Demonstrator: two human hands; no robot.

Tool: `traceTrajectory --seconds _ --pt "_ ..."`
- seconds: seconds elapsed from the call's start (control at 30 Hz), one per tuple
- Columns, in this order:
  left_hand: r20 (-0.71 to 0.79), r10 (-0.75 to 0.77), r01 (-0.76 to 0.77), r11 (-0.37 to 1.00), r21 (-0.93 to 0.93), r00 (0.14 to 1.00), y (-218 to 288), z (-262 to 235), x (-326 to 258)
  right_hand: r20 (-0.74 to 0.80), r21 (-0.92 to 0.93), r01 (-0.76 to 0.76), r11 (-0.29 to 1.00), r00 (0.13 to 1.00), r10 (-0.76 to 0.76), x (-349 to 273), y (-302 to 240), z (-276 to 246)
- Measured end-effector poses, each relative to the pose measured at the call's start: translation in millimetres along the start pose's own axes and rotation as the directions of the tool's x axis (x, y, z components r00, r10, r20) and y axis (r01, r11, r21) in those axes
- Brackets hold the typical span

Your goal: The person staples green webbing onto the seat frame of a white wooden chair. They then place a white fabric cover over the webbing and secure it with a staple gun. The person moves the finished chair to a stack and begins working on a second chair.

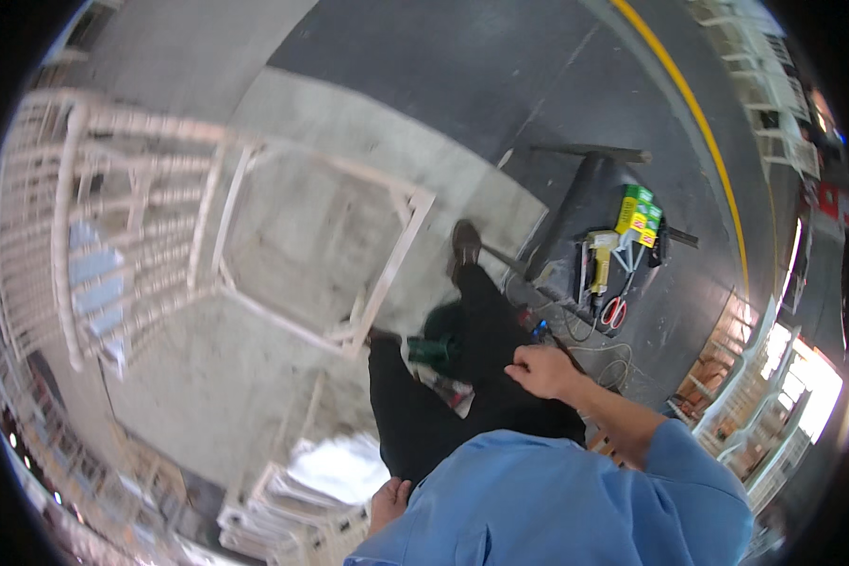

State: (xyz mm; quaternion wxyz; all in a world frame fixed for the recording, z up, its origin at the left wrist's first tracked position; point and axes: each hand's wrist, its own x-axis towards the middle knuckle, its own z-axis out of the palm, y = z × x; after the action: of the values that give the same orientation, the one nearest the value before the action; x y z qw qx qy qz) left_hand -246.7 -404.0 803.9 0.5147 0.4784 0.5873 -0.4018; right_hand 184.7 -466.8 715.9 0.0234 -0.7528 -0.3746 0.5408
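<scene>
Beyond the chair frame [321, 250], which lay on its side on a pale concrete strip, dark floor ran open up to a yellow line [698, 123] curving along the far right. On the near side of the frame stood the person in black trousers and a blue shirt, one shoe [464, 243] planted just off the frame's right corner and the other leg touching its lower rail. Left of the frame, more pale chair frames [94, 226] were stacked close, closing that side; below it another pile of frames [302, 509] crowded the lower edge.

The right hand [542, 370] hung right of the frame, well apart from it, fingers curled loosely over the thigh; whether it gripped anything could not be told. Just left of that hand, between it and the frame's lower corner, a dark green tool [434, 351] showed beside the leg, blurred, not touched by either hand. The left hand [388, 502] sat low, below the frame, half hidden by the shirt, its grip unreadable.

Farther right of the frame, past the shoe, a yellow drill [600, 259], red scissors [614, 311] and green and yellow boxes [639, 212] lay together on the dark floor beside a black stand [580, 189].
</scene>
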Motion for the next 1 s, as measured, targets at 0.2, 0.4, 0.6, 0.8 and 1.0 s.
traceTrajectory --seconds 0.2,0.4,0.6,0.8,1.0 --pt "0.424 0.103 -0.094 0.995 -0.042 0.900 -15 29 4 0.343 -0.226 0.020 0.974 0.937 0.060 -10 -4 -62" --pt "-0.542 0.563 -0.563 0.805 0.187 0.624 107 -62 207 0.252 -0.226 0.442 0.868 0.887 -0.386 227 13 54" --pt "-0.556 0.722 -0.498 0.689 0.527 0.411 132 -85 369 0.678 -0.631 0.527 0.569 0.731 0.074 343 48 249" --pt "-0.602 0.746 -0.497 0.652 0.573 0.284 139 -77 390 0.782 -0.612 0.733 0.298 0.616 0.093 349 108 368" --pt "-0.607 0.742 -0.441 0.663 0.605 0.282 128 -64 382 0.726 -0.643 0.672 0.367 0.687 0.015 342 106 378"
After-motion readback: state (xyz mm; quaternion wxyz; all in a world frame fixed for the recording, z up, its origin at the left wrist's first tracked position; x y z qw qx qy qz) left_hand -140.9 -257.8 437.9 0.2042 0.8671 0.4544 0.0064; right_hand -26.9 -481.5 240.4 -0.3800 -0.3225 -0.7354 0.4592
